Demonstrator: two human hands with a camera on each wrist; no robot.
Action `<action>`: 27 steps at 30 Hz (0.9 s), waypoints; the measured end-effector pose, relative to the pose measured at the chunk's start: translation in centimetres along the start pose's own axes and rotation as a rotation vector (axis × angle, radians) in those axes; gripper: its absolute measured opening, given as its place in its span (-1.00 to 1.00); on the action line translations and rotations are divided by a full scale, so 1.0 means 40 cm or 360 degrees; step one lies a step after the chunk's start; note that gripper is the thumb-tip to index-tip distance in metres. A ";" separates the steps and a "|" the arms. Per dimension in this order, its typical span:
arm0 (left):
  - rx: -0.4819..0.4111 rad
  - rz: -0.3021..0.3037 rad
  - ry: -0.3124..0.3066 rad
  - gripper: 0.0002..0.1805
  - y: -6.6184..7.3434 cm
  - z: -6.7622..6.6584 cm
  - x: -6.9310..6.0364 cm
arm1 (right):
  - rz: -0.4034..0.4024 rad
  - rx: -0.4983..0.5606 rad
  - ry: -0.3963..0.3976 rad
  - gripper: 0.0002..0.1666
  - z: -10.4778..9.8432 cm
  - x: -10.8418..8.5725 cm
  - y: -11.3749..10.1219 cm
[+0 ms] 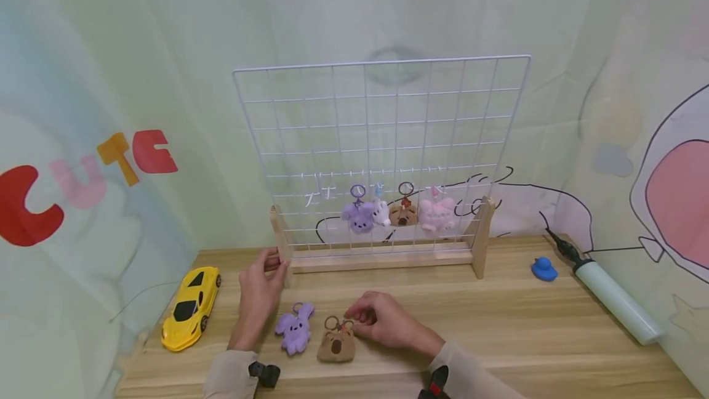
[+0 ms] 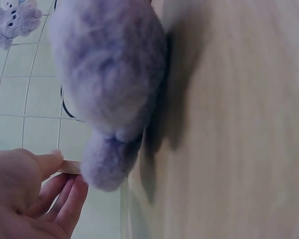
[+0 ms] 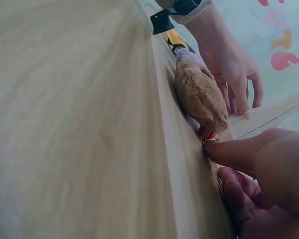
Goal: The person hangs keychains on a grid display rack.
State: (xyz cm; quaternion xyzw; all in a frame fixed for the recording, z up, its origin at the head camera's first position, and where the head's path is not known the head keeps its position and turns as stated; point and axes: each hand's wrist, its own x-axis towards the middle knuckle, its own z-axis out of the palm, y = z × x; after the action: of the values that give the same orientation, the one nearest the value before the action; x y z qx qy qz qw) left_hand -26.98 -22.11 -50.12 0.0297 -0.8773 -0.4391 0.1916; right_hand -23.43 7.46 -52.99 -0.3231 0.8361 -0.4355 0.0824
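Note:
My left hand (image 1: 260,281) pinches the left wooden post (image 1: 280,240) of a white wire grid rack (image 1: 382,122) between thumb and fingers. My right hand (image 1: 386,320) pinches the ring end of a brown plush keychain (image 1: 336,347) that lies on the table; in the right wrist view, a small red bell (image 3: 207,133) shows by the thumb tip. Between the hands lies a purple plush keychain (image 1: 295,330), large and close in the left wrist view. From the grid hang a purple plush (image 1: 361,219), a white one (image 1: 381,213), a brown one (image 1: 403,214) and a pink one (image 1: 437,213).
White hooks (image 1: 318,193) hang on the grid's left part. A yellow toy car (image 1: 191,308) stands at the left. On the right are a blue rubber duck (image 1: 544,269) and a pale green hand pump (image 1: 617,302). A printed cloth backdrop (image 1: 183,79) stands behind the table.

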 end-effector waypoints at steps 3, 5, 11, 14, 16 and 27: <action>0.0006 0.0015 0.0010 -0.64 -0.002 0.000 0.001 | -0.0008 -0.0034 0.0017 -0.81 0.003 0.001 0.000; 0.0010 0.0023 0.0015 -0.65 -0.002 0.000 0.001 | 0.0002 -0.0049 0.0022 -0.83 0.004 0.002 0.000; 0.0003 0.0039 0.0030 -0.66 -0.001 -0.001 0.000 | 0.0028 -0.0046 0.0022 -0.84 0.005 0.005 -0.005; 0.0002 0.0036 0.0030 -0.66 0.000 0.000 0.000 | 0.0026 -0.0035 0.0026 -0.86 0.004 0.006 -0.003; 0.0000 0.0032 0.0026 -0.65 0.001 0.001 0.000 | 0.0022 -0.0023 0.0025 -0.85 0.001 0.006 0.000; 0.0020 -0.0009 0.0003 -0.63 0.004 -0.002 0.001 | 0.0084 0.0176 -0.0004 -0.96 -0.035 0.004 0.024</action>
State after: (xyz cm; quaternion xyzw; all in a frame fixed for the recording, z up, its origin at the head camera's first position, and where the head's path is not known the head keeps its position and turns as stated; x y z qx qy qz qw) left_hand -26.98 -22.08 -49.96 0.0339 -0.8798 -0.4339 0.1911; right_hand -24.59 8.72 -52.86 -0.2965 0.8190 -0.4782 0.1126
